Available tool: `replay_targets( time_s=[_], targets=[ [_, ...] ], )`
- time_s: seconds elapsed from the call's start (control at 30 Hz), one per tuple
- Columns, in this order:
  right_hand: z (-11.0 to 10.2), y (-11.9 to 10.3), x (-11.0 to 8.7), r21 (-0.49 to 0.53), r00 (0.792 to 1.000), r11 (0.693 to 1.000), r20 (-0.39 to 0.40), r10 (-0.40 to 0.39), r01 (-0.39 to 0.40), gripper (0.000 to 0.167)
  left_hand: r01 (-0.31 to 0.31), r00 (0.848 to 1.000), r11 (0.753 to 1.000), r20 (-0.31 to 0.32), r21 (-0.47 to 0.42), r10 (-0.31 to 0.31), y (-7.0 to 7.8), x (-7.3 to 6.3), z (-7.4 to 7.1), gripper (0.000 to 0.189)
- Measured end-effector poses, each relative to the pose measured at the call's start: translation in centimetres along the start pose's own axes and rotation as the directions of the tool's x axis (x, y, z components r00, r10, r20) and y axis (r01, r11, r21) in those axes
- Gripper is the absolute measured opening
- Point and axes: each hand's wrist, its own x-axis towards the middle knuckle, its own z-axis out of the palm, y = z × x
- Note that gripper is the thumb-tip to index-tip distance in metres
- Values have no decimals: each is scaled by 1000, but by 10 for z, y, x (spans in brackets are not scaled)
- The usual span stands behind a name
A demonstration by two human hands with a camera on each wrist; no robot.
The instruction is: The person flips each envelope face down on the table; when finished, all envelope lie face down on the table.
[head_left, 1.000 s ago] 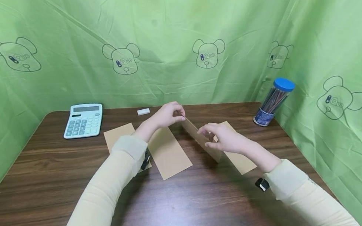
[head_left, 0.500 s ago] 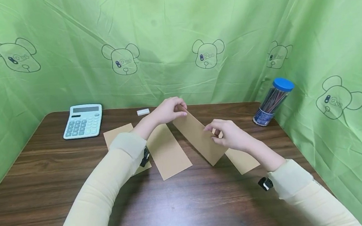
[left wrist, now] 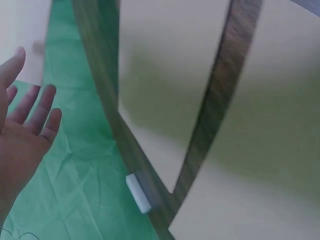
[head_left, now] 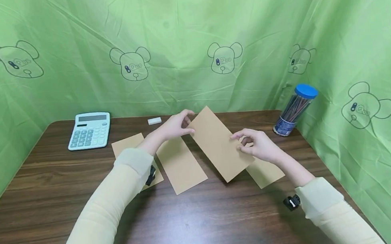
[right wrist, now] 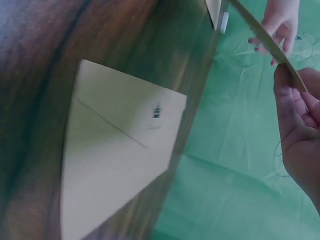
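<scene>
Pinching a brown card (head_left: 218, 145) in the right fingers (head_left: 244, 132), the left fingers (left wrist: 42, 108) loosely spread just beside its edge.

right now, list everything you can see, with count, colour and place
held paper: 1, brown, in the right hand
flat papers: 3, brown, on the table, one partly hidden behind the held paper
calculator: 1, pale blue, far left of the table
block: 1, white, near the table's far edge
jar: 1, clear with blue lid, far right
sticks: uncountable, dark, inside the jar
table: 1, brown, under everything
curtain: green, around the table
wrist cameras: 2, black, one per wrist
sleeves: 2, cream, one per arm
left hand: 1, bare, at the held paper's left edge
right hand: 1, bare, pinching the held paper
</scene>
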Motion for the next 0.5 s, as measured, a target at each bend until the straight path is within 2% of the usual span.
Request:
replay_targets(
  time_s=[0.17, 0.27, 0.37, 0.5],
  targets=[
    [8, 15, -2, 141, 999, 989, 22, 45, -47, 34, -12, 1000, 1000, 0, 2, 12, -8, -4, 5, 50],
    [14, 25, -2, 170, 998, 984, 41, 47, -54, 33, -19, 1000, 1000, -3, 13, 19, -12, -3, 9, 49],
    [19, 30, -2, 131, 997, 990, 55, 50, -57, 32, -26, 1000, 999, 5, 40, 26, -15, -3, 14, 50],
    [23, 34, -3, 8, 997, 999, 58, 52, -52, 33, -56, 998, 995, 14, 87, 55, -16, -4, 19, 47]
  ],
)
